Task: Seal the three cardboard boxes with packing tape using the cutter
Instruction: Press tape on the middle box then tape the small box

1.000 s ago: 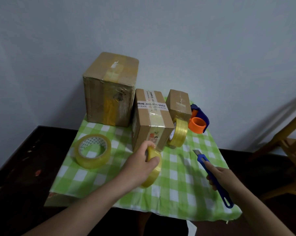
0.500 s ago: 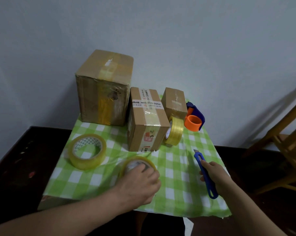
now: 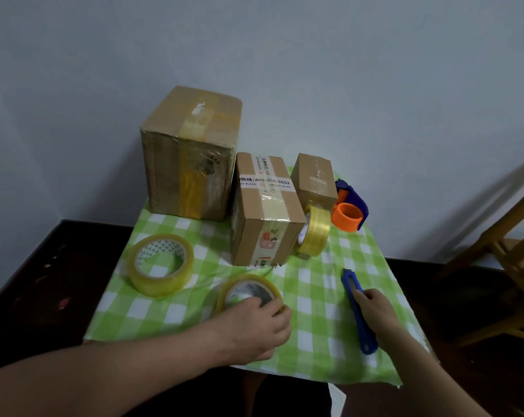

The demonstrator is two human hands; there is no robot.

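Note:
Three taped cardboard boxes stand at the back of the green checked cloth (image 3: 314, 311): a large box (image 3: 191, 155), a medium box (image 3: 265, 209) with printed tape, and a small box (image 3: 314, 179). My left hand (image 3: 254, 329) rests on a yellowish tape roll (image 3: 248, 291) lying flat near the front, fingers on its near rim. My right hand (image 3: 378, 308) holds a blue cutter (image 3: 357, 308) low over the cloth, blade end pointing away from me.
A wide clear tape roll (image 3: 159, 267) lies flat at the left. A yellow roll (image 3: 313, 230) leans against the small box. A blue and orange tape dispenser (image 3: 349, 209) sits at the back right. A wooden chair (image 3: 513, 260) stands to the right; the wall is close behind.
My left hand lowered the tape roll from upright in the air to flat on the cloth. My right hand brought the cutter down to the cloth.

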